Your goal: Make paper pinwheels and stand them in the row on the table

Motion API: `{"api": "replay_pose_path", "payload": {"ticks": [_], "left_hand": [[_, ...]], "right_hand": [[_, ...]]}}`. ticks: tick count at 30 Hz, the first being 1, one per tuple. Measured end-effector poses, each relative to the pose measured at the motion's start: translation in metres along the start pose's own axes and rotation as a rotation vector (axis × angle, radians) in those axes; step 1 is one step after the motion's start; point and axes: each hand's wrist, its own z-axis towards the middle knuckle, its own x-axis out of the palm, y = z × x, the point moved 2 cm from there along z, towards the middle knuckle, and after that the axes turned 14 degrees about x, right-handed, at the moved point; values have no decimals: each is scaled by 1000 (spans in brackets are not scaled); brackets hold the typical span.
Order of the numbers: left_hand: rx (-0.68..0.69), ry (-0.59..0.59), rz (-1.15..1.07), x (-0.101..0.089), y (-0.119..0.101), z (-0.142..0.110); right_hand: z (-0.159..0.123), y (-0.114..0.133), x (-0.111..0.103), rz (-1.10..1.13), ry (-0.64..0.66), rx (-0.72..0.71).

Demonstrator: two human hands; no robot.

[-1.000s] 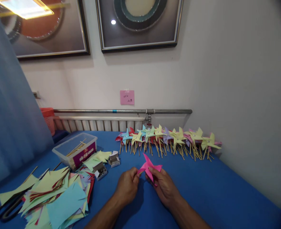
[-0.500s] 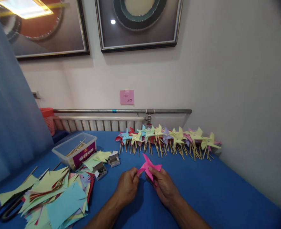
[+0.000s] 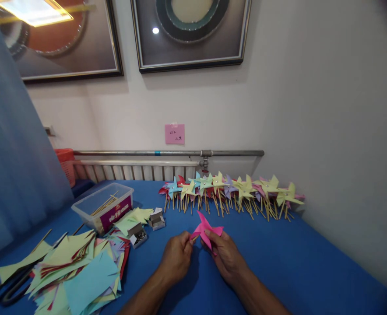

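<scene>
A bright pink paper pinwheel (image 3: 202,229) is up in front of me over the blue table. My right hand (image 3: 225,254) grips it, thumb on the front of the paper and fingers behind. Just left of it, my left hand (image 3: 177,257) is closed in a pinch on a thin wooden stick (image 3: 195,238). Only a short end of that stick shows beyond the fingertips, close to the pinwheel's left blade. Whether stick and paper are joined cannot be seen.
Finished pinwheels (image 3: 245,189) lie in a row along the back. To the left are a clear plastic box (image 3: 123,209) with sticks, two small cardboard boxes (image 3: 139,236) (image 3: 157,220), cut paper sheets (image 3: 91,280), and black-handled scissors (image 3: 11,284). A blue curtain (image 3: 12,153) hangs far left.
The short stick end now shows at my left fingertips beside the pink blade. Otherwise both hands and the pinwheel have barely shifted.
</scene>
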Motion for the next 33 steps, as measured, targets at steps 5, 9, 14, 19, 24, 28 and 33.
{"api": "replay_pose_path", "payload": {"ticks": [5, 9, 14, 19, 24, 28, 33], "left_hand": [[5, -11, -11, 2, 1, 0], [25, -21, 0, 3, 0, -1], [-5, -16, -17, 5, 0, -2], [13, -17, -9, 5, 0, -1], [1, -12, -7, 4, -1, -1], [15, -11, -27, 4, -1, -2], [9, -7, -27, 4, -1, -1]], "right_hand": [[1, 0, 0, 2, -16, 1], [0, 0, 1, 17, -25, 11], [-2, 2, 2, 29, -16, 11], [-2, 2, 2, 63, -3, 26], [-3, 1, 1, 73, -3, 36], [-3, 0, 0, 66, -20, 53], [-2, 0, -1, 39, -35, 57]]}}
